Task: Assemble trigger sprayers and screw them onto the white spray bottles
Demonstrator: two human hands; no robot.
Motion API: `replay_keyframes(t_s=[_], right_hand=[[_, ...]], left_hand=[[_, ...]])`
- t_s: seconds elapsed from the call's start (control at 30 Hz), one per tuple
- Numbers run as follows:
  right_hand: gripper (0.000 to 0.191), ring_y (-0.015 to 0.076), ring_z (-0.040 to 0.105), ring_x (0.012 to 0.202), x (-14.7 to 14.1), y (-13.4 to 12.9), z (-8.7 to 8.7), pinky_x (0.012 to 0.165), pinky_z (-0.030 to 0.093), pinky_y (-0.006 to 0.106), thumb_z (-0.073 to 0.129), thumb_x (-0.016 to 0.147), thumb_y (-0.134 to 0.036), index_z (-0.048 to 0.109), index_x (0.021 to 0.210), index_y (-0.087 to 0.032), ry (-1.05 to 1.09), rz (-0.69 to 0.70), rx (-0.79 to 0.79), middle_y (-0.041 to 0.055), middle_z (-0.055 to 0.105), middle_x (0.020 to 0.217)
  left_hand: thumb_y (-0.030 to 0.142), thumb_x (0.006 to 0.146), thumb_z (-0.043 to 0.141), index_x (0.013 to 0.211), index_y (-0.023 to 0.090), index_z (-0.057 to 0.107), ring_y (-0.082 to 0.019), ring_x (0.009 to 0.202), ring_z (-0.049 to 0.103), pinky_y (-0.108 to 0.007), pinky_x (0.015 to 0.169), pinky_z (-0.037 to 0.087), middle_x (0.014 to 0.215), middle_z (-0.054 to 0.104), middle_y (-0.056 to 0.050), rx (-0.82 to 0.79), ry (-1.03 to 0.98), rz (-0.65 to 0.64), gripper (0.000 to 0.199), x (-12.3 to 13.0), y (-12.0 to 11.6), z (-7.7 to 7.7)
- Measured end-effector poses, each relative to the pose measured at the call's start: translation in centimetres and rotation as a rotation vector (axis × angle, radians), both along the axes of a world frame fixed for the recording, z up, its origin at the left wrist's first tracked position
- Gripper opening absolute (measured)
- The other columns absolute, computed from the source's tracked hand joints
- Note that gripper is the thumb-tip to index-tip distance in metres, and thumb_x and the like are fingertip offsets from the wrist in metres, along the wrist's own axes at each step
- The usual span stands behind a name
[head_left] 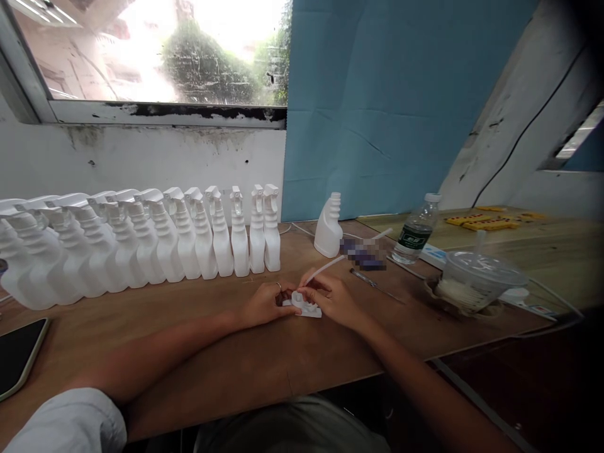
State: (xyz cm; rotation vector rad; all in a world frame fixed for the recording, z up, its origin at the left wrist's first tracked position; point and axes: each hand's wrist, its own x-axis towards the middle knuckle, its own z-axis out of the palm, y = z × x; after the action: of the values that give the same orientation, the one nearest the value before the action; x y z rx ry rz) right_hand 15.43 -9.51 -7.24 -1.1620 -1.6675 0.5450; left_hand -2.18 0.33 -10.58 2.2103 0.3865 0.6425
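Observation:
A white spray trigger head (304, 305) lies on the wooden table (236, 352) between both hands. My left hand (264, 304) grips its left end. Fingers of my right hand (333, 297) pinch the thin white dip tube (325, 269) where it meets the trigger head; the tube slants up and to the right. Beyond the hands, an uncapped white bottle (329, 228) stands alone.
A long row of several white spray bottles (141, 242) with triggers fitted lines the wall at left. A phone (16, 358) lies at the left edge. A water bottle (416, 231), a lidded plastic cup (474, 280), a screwdriver (375, 284) and yellow parts (491, 221) sit at right.

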Motion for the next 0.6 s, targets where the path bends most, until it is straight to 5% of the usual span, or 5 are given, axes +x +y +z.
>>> replay_keyframes(t_s=[0.6], right_hand=[[0.016,0.0140,0.051,0.068,-0.1,0.9,-0.3,0.062,0.040,0.026,0.055,0.089,-0.029,0.051,0.076,-0.021,-0.103,0.023,0.010,-0.0012,0.052,0.075]], left_hand=[[0.034,0.076,0.078,0.111,0.015,0.069,-0.010,0.066,0.048,-0.022,0.062,0.039,0.082,0.062,0.000,-0.011,-0.019,-0.022,0.041,0.3,0.2,0.1]])
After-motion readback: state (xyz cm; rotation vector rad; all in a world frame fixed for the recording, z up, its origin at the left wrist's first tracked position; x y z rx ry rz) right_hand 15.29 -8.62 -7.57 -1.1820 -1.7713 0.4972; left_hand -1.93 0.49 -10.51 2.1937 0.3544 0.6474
